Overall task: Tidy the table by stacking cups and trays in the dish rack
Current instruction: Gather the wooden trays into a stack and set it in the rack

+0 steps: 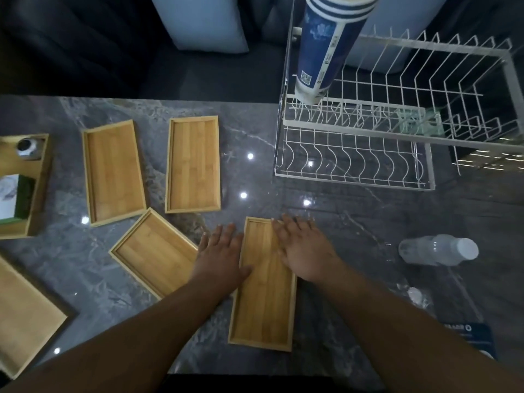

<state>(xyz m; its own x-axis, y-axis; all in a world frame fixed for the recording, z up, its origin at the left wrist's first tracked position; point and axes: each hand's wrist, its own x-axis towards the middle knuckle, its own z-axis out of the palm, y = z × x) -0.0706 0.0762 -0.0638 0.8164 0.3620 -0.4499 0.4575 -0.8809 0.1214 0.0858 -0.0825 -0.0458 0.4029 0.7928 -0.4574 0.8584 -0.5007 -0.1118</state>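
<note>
The nearest bamboo tray (262,290) lay flat on the grey marble counter (354,251), nearest the person. Both hands were spread and gripped nothing: the left hand (222,251) rested along its left edge, the right hand (303,248) across its far right corner. To lift it cleanly, each should probably pinch a long rim, then stand it between the wires of the white dish rack (354,154), where stacked paper cups (326,43) already stood.

Both forearms extend forward from the lower frame edge, bare and converging slightly. The left hand (219,252) lies palm down, fingers extended and loosely spread, thumb angled toward the right. The right hand (304,246) lies palm down, fingers extended forward. Neither hand grips anything.
</note>
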